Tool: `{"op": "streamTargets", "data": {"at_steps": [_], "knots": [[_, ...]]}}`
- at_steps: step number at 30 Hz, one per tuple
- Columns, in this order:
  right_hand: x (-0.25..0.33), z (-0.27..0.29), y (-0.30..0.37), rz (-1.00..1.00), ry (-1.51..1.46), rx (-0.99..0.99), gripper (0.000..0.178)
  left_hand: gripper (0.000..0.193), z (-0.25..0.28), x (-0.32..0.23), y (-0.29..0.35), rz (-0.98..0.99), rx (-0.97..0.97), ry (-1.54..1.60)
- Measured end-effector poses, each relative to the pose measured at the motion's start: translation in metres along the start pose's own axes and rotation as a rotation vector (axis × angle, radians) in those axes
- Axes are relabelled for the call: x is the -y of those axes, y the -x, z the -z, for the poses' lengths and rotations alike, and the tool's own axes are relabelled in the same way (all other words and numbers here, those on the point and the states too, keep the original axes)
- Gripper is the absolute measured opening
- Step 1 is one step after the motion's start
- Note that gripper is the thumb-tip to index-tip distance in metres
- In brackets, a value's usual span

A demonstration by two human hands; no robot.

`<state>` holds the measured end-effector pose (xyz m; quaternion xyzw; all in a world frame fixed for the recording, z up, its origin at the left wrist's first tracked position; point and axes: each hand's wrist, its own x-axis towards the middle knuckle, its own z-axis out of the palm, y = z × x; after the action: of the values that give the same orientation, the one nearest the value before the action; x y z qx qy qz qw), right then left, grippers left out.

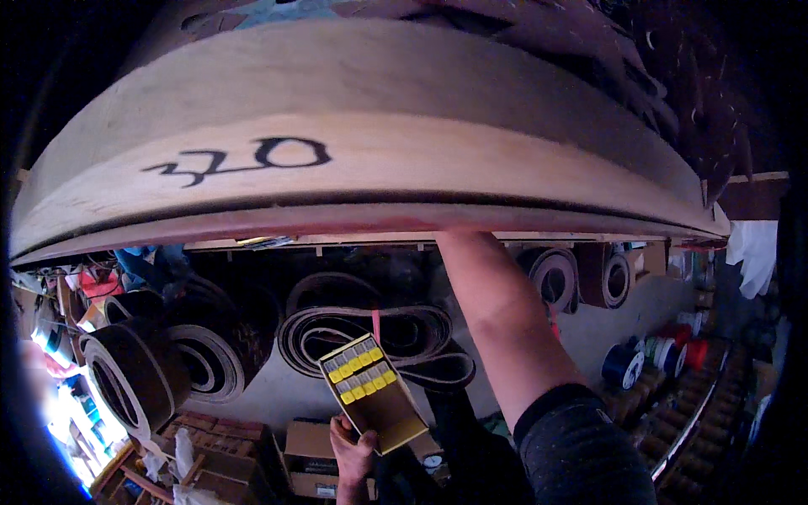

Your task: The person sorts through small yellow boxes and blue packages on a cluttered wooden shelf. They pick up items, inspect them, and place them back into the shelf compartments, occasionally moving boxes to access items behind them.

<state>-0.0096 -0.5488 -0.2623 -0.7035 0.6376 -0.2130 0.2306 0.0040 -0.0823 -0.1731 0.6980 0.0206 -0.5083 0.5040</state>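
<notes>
My left hand (353, 444) is closed around the lower left edge of a shallow open cardboard box (389, 417), thumb over its rim. Inside the box, two rows of small clear packs with yellow ends (362, 372) fill the upper part, and bare cardboard shows below them. My right forearm (509, 316) rises past the front of a wide wooden shelf board (471, 160) with dark hand-drawn marks. The hand itself is hidden behind the board's lower edge, so its fingers and anything in them cannot be seen.
Large rolls of dark belt material (202, 362) hang at the left, with a looped bundle (379, 328) in the middle and smaller rolls (555, 278) at the right. Cardboard cartons (311, 442) stand below. Several thread spools (621, 367) line a rack on the right.
</notes>
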Motion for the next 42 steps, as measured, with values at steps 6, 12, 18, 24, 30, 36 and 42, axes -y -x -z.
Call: {"op": "streamTargets", "data": {"at_steps": [6,12,18,24,30,36,42], "knots": [[-0.003,0.005,0.007,0.152,0.260,0.024,0.054,0.045,0.006,0.008,-0.001,-0.032,0.011,-0.022],[-0.001,0.004,0.013,0.299,0.434,0.012,0.052,0.048,-0.004,-0.017,0.005,-0.002,0.031,0.012],[0.000,-0.004,0.016,0.428,0.536,-0.016,0.051,0.049,0.010,0.006,0.000,-0.061,0.047,-0.045],[0.023,-0.018,0.018,0.423,0.355,0.151,0.046,0.045,0.003,0.001,0.003,-0.068,0.047,-0.097],[0.016,0.015,0.086,0.433,-0.197,0.271,0.027,0.035,0.000,-0.004,0.002,-0.074,0.005,-0.040],[-0.046,0.103,0.205,-0.016,-0.412,0.461,0.023,0.031,-0.029,-0.040,-0.060,-0.210,0.040,-0.136],[-0.153,0.130,0.314,-0.118,-0.421,0.628,0.024,0.024,-0.112,-0.138,-0.142,-0.342,0.114,-0.304]]}}
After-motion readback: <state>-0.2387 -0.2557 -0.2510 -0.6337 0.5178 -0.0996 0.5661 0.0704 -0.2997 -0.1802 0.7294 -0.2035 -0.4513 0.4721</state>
